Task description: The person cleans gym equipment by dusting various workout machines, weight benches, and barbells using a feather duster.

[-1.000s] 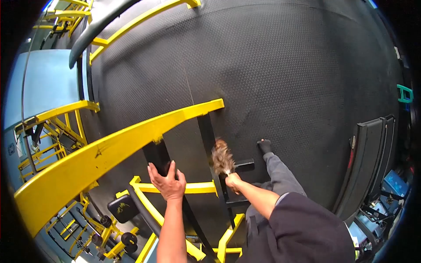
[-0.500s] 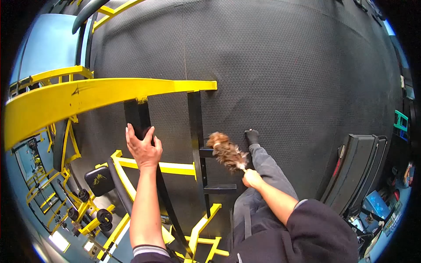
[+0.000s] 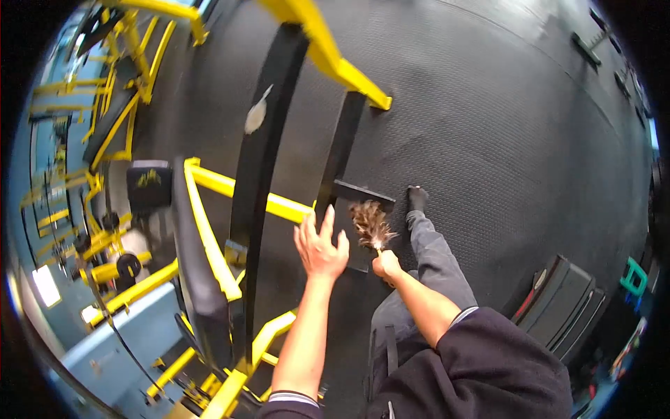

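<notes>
My right hand (image 3: 386, 265) is closed round the handle of a brown feather duster (image 3: 370, 223), whose feathers lie over a short black crossbar (image 3: 363, 193) of the gym machine. To its left, my left hand (image 3: 322, 244) is open with fingers spread and holds nothing. It hovers near the end of a yellow crossbar (image 3: 279, 207); whether it touches the frame I cannot tell. Further left runs a long black beam (image 3: 262, 140) with a pale worn patch on it.
A black padded seat (image 3: 149, 187) and a yellow curved tube (image 3: 209, 237) stand at the left. More yellow machines with weights (image 3: 128, 265) fill the far left. Stacked black pads (image 3: 562, 307) are at the lower right, near a green stand (image 3: 634, 276). Black textured matting (image 3: 488, 153) covers the floor.
The view has swung across the machine. My left hand has come off the black beam and moved right, closer to my right hand. The duster now points more upward, still in my right hand.
</notes>
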A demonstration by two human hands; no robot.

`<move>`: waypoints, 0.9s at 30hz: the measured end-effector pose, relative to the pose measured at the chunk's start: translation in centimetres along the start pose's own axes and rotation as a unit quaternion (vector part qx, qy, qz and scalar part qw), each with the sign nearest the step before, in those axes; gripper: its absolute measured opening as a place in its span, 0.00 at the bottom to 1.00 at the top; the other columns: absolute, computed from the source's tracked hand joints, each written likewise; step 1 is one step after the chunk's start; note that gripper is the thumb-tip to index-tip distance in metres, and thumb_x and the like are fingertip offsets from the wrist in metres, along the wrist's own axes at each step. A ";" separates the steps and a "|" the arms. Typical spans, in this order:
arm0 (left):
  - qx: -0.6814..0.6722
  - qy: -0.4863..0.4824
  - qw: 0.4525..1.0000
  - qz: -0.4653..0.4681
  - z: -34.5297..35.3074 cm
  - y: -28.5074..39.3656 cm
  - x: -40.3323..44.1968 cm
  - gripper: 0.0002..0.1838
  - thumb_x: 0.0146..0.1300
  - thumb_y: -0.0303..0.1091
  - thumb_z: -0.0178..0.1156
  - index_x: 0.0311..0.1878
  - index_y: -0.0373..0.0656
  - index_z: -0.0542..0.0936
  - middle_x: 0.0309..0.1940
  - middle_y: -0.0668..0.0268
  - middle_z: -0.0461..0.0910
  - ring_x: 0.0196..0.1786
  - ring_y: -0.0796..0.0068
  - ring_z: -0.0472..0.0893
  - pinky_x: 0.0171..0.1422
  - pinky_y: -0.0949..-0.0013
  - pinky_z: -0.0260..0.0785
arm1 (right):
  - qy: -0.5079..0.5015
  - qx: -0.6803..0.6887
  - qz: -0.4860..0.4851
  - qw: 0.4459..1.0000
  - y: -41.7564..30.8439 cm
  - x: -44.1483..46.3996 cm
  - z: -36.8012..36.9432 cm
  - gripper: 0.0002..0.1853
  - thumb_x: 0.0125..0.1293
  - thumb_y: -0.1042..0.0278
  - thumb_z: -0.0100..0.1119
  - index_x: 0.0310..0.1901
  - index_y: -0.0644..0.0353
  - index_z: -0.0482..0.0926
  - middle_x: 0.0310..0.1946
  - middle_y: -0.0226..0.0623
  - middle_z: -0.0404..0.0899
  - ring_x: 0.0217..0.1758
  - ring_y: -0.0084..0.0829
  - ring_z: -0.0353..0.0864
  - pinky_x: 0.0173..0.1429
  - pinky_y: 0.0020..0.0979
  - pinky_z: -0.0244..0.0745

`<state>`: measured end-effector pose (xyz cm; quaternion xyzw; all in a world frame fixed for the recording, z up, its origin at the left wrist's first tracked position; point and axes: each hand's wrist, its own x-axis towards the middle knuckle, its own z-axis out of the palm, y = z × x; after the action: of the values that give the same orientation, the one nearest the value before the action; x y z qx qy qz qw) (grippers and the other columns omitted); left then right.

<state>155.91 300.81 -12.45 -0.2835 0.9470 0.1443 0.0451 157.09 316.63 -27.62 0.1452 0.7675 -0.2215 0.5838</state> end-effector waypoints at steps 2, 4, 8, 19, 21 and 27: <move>-0.035 -0.031 0.996 -0.075 2.0 -3.5 -8.4 0.37 0.51 0.41 0.63 0.67 0.59 0.63 0.64 0.48 0.60 0.66 0.47 0.60 0.70 0.47 0.48 | -0.008 -0.023 -0.027 0.999 2.7 -0.4 2.3 0.14 0.56 0.69 0.52 0.38 0.71 0.79 0.37 0.58 0.79 0.43 0.50 0.81 0.46 0.43 0.76; -0.034 -0.057 0.984 -0.167 2.5 -6.6 -16.3 0.39 0.50 0.41 0.64 0.68 0.57 0.62 0.63 0.47 0.61 0.66 0.47 0.60 0.69 0.48 0.50 | -0.037 -0.113 -0.073 0.990 4.8 -0.9 3.6 0.14 0.56 0.69 0.52 0.38 0.71 0.80 0.38 0.57 0.80 0.41 0.48 0.82 0.43 0.42 0.77; -0.079 0.003 0.949 -0.306 1.9 -11.5 -29.0 0.38 0.49 0.40 0.65 0.67 0.55 0.63 0.60 0.47 0.64 0.63 0.46 0.64 0.66 0.48 0.55 | -0.083 -0.286 -0.043 0.954 11.0 3.0 8.2 0.14 0.59 0.67 0.51 0.39 0.68 0.79 0.33 0.50 0.82 0.35 0.42 0.84 0.38 0.39 0.79; -0.207 0.107 0.856 -0.462 7.4 -10.1 -43.4 0.31 0.51 0.41 0.64 0.60 0.46 0.71 0.52 0.50 0.73 0.56 0.52 0.71 0.61 0.54 0.63 | -0.073 -0.558 -0.718 0.409 12.8 5.8 3.3 0.09 0.56 0.70 0.54 0.31 0.58 0.85 0.37 0.40 0.84 0.39 0.36 0.83 0.39 0.37 0.78; -0.225 0.120 0.833 -0.490 9.0 -7.7 -44.3 0.31 0.50 0.41 0.64 0.59 0.46 0.71 0.51 0.50 0.73 0.55 0.53 0.72 0.60 0.54 0.63 | -0.147 -0.639 -0.649 0.386 12.6 7.3 1.0 0.11 0.56 0.68 0.52 0.34 0.59 0.84 0.40 0.42 0.82 0.43 0.43 0.81 0.46 0.38 0.76; -0.289 0.166 0.764 -0.552 13.4 -4.3 -45.6 0.29 0.51 0.42 0.63 0.57 0.44 0.73 0.46 0.53 0.75 0.51 0.53 0.75 0.56 0.56 0.67 | -0.154 -0.842 -0.342 0.387 2.8 -8.2 6.8 0.14 0.58 0.66 0.47 0.39 0.58 0.82 0.41 0.49 0.81 0.47 0.50 0.79 0.51 0.41 0.74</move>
<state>196.38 325.30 -18.68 -0.7762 0.5332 0.3122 -0.1253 166.37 315.90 -21.77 -0.7318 0.4438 0.3388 0.3908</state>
